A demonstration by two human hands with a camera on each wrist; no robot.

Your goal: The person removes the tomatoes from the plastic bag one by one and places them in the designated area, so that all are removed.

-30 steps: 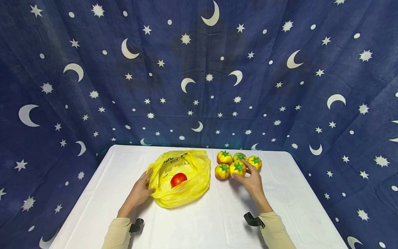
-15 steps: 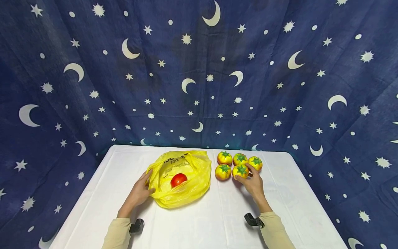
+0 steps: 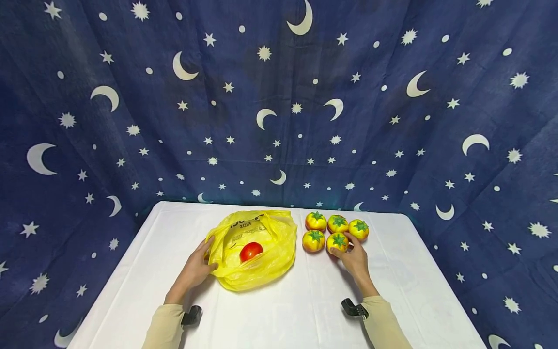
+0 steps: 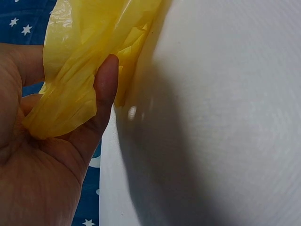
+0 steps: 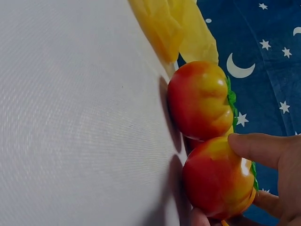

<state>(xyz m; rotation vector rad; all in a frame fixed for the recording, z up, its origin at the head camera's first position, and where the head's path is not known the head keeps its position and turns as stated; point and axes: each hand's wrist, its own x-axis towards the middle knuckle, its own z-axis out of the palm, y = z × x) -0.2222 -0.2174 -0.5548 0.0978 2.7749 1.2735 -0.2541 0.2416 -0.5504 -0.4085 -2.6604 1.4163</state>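
Note:
A yellow plastic bag (image 3: pixel 266 274) lies with its mouth open on the left half of the table, a red tomato (image 3: pixel 251 251) inside it. My left hand (image 3: pixel 197 266) holds the bag's left edge, the film gathered between thumb (image 4: pixel 107 80) and fingers. To the right, my right hand (image 3: pixel 354 259) grips a yellow-red tomato with a green leafy top (image 3: pixel 337 243), thumb on the near left side and fingers on the right. That tomato (image 5: pixel 218 179) sits low at the tabletop, close beside another yellow-red tomato (image 5: pixel 201 100).
Several more yellow-red tomatoes stand in a cluster around the held one: front left (image 3: pixel 313 241), back left (image 3: pixel 316 221), back middle (image 3: pixel 337 224) and right (image 3: pixel 359 230). A white cloth covers the table (image 3: pixel 270 320). Behind hangs a dark blue curtain (image 3: pixel 244 121) with moons and stars.
My right hand has brought the held tomato slightly right and down to the table, in the front row of the cluster. The left hand and bag have stayed put.

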